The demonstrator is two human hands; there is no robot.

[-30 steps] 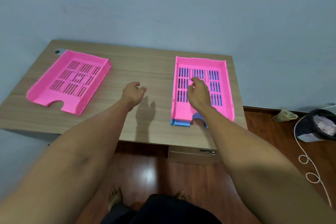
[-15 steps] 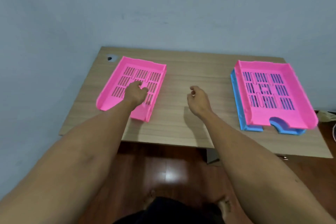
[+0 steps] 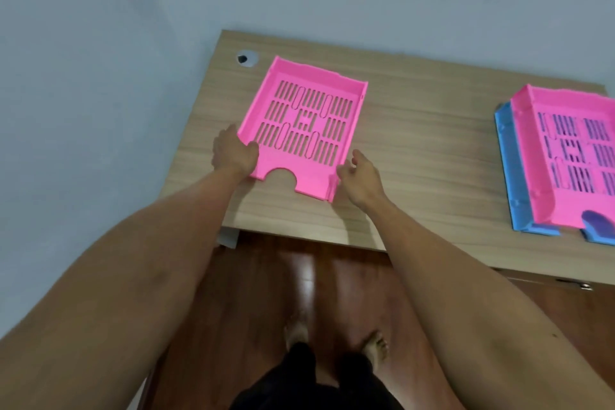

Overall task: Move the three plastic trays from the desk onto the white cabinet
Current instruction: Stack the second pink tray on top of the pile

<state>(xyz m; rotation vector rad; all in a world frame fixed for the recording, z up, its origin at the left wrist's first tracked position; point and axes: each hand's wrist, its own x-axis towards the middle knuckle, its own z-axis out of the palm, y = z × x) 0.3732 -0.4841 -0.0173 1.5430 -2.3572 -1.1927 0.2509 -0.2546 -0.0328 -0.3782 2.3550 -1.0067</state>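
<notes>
On the desk (image 3: 416, 143), the pink tray (image 3: 306, 130) lies long-side away, between both hands; left hand (image 3: 234, 153) grips its edge, right hand (image 3: 361, 176) open, maybe just touching.

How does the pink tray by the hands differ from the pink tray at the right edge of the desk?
The near pink tray lies alone, straight on the desk; the far pink tray sits nested in a blue tray. The left hand grips the near tray's side wall and the right hand is beside its other side; nothing touches the far tray. Both share the slotted base and front notch.
</notes>
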